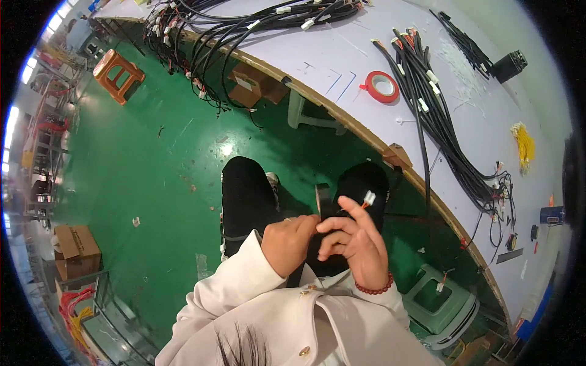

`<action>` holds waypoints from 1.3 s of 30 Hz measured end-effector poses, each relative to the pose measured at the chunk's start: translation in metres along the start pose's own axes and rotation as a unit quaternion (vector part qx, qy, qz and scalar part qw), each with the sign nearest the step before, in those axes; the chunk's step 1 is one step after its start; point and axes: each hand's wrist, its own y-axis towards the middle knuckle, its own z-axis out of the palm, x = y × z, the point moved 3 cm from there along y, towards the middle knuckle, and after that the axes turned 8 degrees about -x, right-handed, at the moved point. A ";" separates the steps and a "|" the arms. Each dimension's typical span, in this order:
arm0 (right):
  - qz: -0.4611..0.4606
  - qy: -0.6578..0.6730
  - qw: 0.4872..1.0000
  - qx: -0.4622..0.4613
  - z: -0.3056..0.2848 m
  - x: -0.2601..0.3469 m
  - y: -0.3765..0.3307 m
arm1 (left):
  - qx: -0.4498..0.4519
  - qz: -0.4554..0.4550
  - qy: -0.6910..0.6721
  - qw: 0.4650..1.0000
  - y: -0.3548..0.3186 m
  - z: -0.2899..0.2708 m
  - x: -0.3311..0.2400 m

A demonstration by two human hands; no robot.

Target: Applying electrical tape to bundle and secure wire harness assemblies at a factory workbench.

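Note:
Above my lap my two hands meet almost fingertip to fingertip. My left hand (285, 245) is closed in a pinch, with a piece of black cable (295, 278) showing below it. My right hand (361, 244) has its fingers apart, one stretched upward and the others loosely bent. Just beyond its fingertips a narrow roll of black tape (322, 196) stands on edge, close to both hands. A white connector (368, 197) on short orange-red wires pokes out behind the stretched finger. The cable between the hands is mostly hidden.
On the white table (342, 52) lie a red tape roll (382, 87), bundled black cables (442, 125) and yellow wires (523, 147). More cables (201, 36) hang over its edge. A green stool (442, 308) is at right, an orange stool (119, 76) and a cardboard box (78, 251) at left.

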 end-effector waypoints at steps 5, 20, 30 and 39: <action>-0.009 -0.095 0.992 0.082 -0.026 -0.015 0.011 | 0.049 -0.094 -0.127 0.986 0.005 -0.014 0.002; -0.131 -0.104 0.978 0.124 -0.007 -0.012 0.038 | 0.233 -0.198 -0.305 0.902 0.009 -0.026 0.006; -0.095 -0.270 0.951 0.115 0.004 -0.013 0.004 | -0.013 0.011 0.029 0.999 0.014 -0.019 0.008; -0.073 -0.069 0.992 0.073 -0.007 0.006 0.005 | 0.067 -0.079 -0.141 0.985 0.002 -0.009 0.003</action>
